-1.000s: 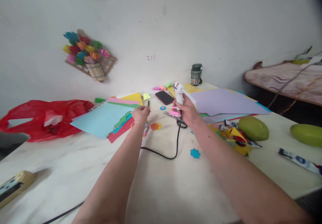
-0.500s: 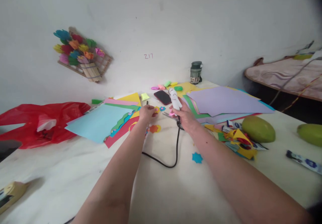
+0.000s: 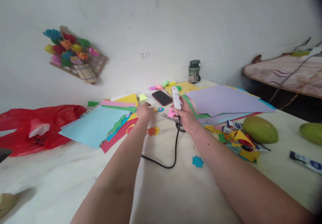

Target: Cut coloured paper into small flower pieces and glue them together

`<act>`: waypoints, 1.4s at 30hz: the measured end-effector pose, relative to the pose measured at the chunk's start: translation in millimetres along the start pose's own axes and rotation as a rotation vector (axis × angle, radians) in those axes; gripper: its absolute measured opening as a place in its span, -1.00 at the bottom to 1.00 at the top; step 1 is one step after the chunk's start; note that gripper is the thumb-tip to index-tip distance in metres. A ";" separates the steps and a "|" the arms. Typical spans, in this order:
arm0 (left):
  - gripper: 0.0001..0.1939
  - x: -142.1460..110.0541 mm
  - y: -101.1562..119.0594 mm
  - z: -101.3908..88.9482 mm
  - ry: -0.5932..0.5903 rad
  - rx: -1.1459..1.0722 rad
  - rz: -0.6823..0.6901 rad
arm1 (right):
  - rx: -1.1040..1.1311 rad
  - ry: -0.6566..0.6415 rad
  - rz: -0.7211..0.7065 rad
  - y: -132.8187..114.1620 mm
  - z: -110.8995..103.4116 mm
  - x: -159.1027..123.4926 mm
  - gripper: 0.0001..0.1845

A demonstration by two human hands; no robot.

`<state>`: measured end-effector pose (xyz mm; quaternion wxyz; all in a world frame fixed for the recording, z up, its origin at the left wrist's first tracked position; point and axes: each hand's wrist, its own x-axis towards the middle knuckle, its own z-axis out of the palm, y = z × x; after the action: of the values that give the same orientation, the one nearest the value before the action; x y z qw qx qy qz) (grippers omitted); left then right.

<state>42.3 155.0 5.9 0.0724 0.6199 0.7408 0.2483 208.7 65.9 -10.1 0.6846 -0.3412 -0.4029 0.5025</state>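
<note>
In my right hand point(image 3: 185, 114) is a white glue gun point(image 3: 176, 98), its nose pointing away from me and its black cord point(image 3: 176, 150) trailing down onto the table. My left hand point(image 3: 145, 111) is at the right edge of the paper stack, fingers closed; what they hold is too small to make out. Just beyond its fingertips lies a small blue paper flower point(image 3: 160, 109) with a pink centre. Scissors point(image 3: 169, 117) rest beside my right hand, next to a pink piece point(image 3: 172, 112). An orange and yellow paper flower point(image 3: 153, 131) lies by my left wrist.
Coloured paper sheets point(image 3: 93, 125) lie left, purple sheets point(image 3: 223, 99) right. A phone point(image 3: 162, 97) lies behind my hands, a tumbler point(image 3: 194, 71) by the wall. Right are paper scraps point(image 3: 241, 141) and a green mango point(image 3: 260, 129); left, a red bag point(image 3: 62, 123). A blue cutout point(image 3: 198, 161) lies nearer me.
My left hand has shifted slightly left, its fingers now covering the yellow flower that showed there. The glue gun stays in my right hand, tilted a little more upright. The view has turned slightly.
</note>
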 end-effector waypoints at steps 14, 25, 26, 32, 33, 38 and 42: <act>-0.66 -47.8 19.0 -15.4 -0.494 -0.645 0.247 | 0.000 -0.070 -0.089 -2.7 6.3 -2.3 -0.23; -0.55 -60.6 -0.7 -10.0 -0.328 -0.066 0.340 | 0.135 -0.257 0.021 -19.2 20.0 -16.4 -0.34; -0.52 -59.3 -1.7 -13.2 -0.322 0.007 0.308 | 0.124 -0.262 0.029 -20.6 19.5 -16.9 -0.32; -0.06 -55.2 -8.2 -23.0 -0.316 0.181 0.210 | 0.010 -0.191 0.069 -24.3 11.8 -14.0 -0.17; -0.04 -54.5 -9.3 -23.0 -0.296 0.199 0.226 | -0.001 -0.170 0.074 -24.7 10.7 -13.7 -0.14; -0.27 -52.5 -7.3 -21.1 -0.259 0.208 0.352 | -0.017 -0.132 0.072 -25.7 8.3 -14.1 -0.07; -0.39 -61.5 2.1 -17.6 -0.367 0.250 0.491 | -0.008 -0.144 0.061 -24.9 8.9 -14.8 -0.09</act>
<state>50.4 91.6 9.8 0.0660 0.8184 0.5687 0.0497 208.4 45.7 12.5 0.6371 -0.3190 -0.4424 0.5447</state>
